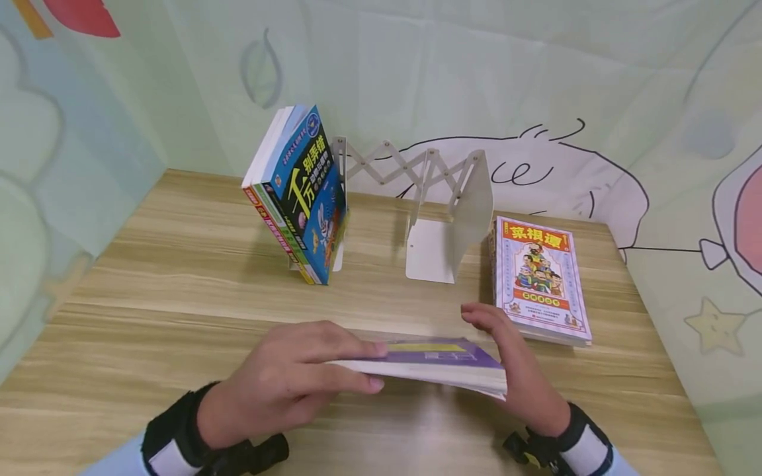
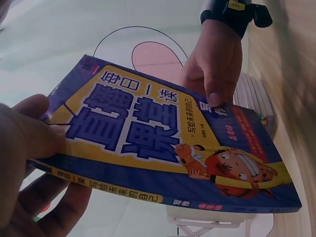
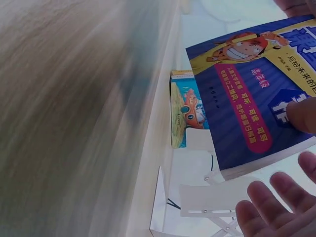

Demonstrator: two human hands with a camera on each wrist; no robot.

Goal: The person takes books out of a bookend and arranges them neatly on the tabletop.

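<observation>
A purple and yellow paperback book (image 1: 437,377) with a cartoon child on its cover is held up above the table, nearly edge-on in the head view. My left hand (image 1: 297,377) pinches one end of it, thumb (image 2: 47,140) on one face and fingers on the other. At its opposite end is my right hand (image 1: 524,370). The right thumb (image 3: 303,114) touches the cover, while the other fingers (image 3: 266,207) stand spread and fairly straight past the book's edge.
An expandable white metal book rack (image 1: 431,248) stands at the back of the wooden table (image 1: 196,264). Several upright books (image 1: 315,198) lean at its left end. Right of it lies a stack of books (image 1: 538,274). A printed cloth backdrop (image 1: 369,66) hangs behind.
</observation>
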